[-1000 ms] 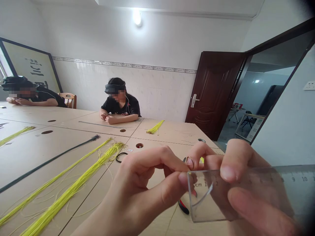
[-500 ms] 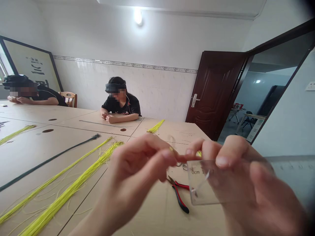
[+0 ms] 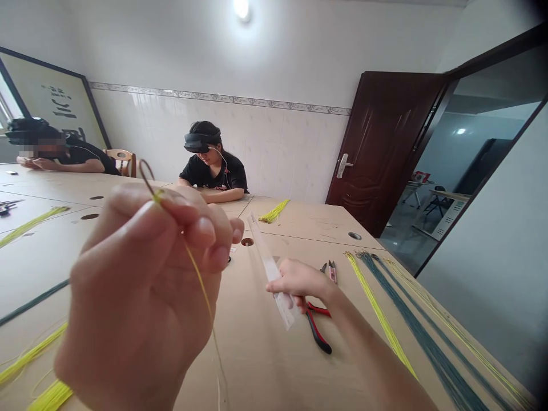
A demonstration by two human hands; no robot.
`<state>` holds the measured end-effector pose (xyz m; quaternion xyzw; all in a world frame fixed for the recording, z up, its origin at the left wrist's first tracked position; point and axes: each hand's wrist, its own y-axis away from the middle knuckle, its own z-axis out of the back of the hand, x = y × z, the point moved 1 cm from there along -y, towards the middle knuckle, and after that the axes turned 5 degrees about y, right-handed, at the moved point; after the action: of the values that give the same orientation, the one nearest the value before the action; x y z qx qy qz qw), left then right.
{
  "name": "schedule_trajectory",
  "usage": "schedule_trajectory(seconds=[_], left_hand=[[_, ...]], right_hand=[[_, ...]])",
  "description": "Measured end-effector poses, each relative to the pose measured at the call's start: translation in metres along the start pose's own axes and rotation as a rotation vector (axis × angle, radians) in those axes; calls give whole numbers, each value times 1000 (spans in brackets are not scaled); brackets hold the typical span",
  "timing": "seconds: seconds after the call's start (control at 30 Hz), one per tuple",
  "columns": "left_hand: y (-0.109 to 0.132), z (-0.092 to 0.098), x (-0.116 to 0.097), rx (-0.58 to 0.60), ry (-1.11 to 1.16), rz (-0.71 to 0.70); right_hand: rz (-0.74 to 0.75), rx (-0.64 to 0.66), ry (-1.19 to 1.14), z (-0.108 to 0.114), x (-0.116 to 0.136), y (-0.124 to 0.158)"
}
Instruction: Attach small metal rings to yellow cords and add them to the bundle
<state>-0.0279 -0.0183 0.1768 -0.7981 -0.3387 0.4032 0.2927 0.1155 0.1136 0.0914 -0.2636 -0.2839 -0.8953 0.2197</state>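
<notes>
Close to the camera, my left hand (image 3: 145, 285) is closed, pinching a thin yellow cord (image 3: 201, 279) that hangs down from its fingers. A dark curved loop (image 3: 146, 174) sticks up above the fingertips. My right hand (image 3: 297, 279) is lower and farther off, with its fingers around a clear ruler (image 3: 268, 260) at the table. Just right of the ruler's near end, red and black pliers (image 3: 319, 337) lie partly behind my right hand. Small snips (image 3: 332, 271) with a pink handle lie beyond my right wrist.
Yellow cord bundles (image 3: 379, 311) and dark green ones (image 3: 419, 337) lie along the table's right side. More yellow strands (image 3: 51, 397) are at lower left. Another small bundle (image 3: 274, 211) lies at the far side. Two people (image 3: 214, 165) sit across the table (image 3: 252, 365).
My right hand has moved down and away with the ruler, which now points away from me. My left hand has come left, nearer the camera, holding the cord. The view has shifted slightly.
</notes>
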Motion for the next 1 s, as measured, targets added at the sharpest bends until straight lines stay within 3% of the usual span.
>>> schedule_trajectory(seconds=[0.2, 0.47, 0.57, 0.7, 0.8, 0.9, 1.0], left_hand=[[-1, 7, 0, 53, -18, -38], [-4, -1, 2, 10, -46, 32], [-6, -6, 7, 50, -120, 83], [-11, -6, 16, 294, -352, 181], [-13, -4, 25, 485, -657, 283], [-11, -3, 33, 531, -932, 244], [-6, -4, 38, 517, -1093, 207]], right_hand=[[-145, 127, 134, -27, -16, -42], [-228, 225, 163, -43, -29, -57], [-238, 192, 179, -44, -28, -55], [-152, -93, 153, -23, -13, -27], [78, -377, 33, 3, 5, 12], [310, -576, -108, 21, 19, 55], [570, -742, -257, 24, 27, 87]])
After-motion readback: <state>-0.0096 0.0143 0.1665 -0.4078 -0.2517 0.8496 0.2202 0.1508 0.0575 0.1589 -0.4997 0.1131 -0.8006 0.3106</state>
